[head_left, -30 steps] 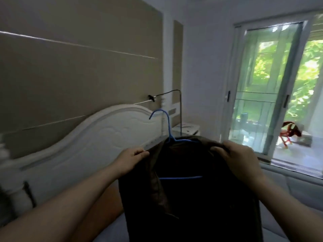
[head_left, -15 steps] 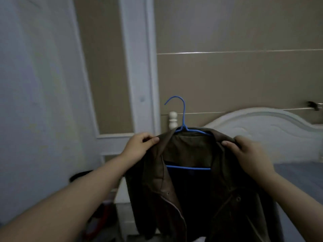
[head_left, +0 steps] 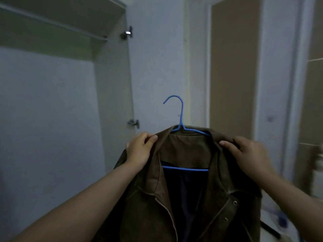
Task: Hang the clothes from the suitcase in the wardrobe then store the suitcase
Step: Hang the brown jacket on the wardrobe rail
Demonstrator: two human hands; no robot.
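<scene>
Before wardrobe (head_left: 52,102), jacket (head_left: 188,189) hangs upright, hanger (head_left: 181,117) hook opening left.

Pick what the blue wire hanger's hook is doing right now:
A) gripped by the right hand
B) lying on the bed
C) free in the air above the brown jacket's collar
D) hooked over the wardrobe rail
C: the blue wire hanger's hook stands free above the brown jacket, whose shoulders the left hand and right hand grip.

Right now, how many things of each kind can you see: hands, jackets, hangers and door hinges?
Hands: 2, left hand and right hand
Jackets: 1, brown jacket
Hangers: 1, blue hanger
Door hinges: 2, upper hinge and lower hinge
Total: 6
</scene>
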